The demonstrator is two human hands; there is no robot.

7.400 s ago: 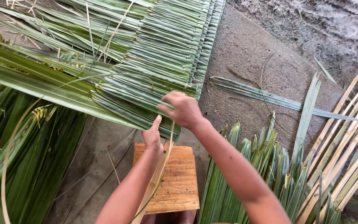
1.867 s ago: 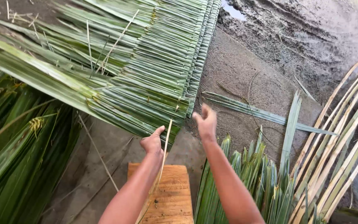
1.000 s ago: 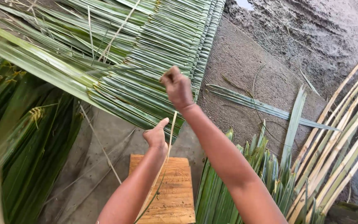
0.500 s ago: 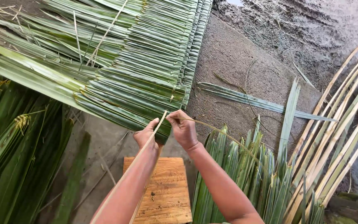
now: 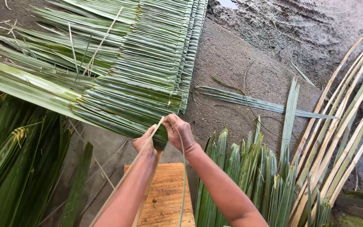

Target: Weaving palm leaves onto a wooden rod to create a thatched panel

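Both hands meeting at near edge of woven palm-leaf panel, above wooden stool. Left hand pinching pale strip; right hand closing on thin green strand. Long run already stitched; loose leaves waiting at right.

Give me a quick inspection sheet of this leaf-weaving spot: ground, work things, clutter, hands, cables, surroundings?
Surface: bare sandy ground.
Job's things: panel of folded palm leaves; thin pale strip running to its near edge.
Clutter: wooden block; loose leaf.
Grips: left hand and right hand both pinch strips at the panel's edge.
Cables: nothing seen.
Surroundings: green leaf bundle; pale stalks; leaf pile.
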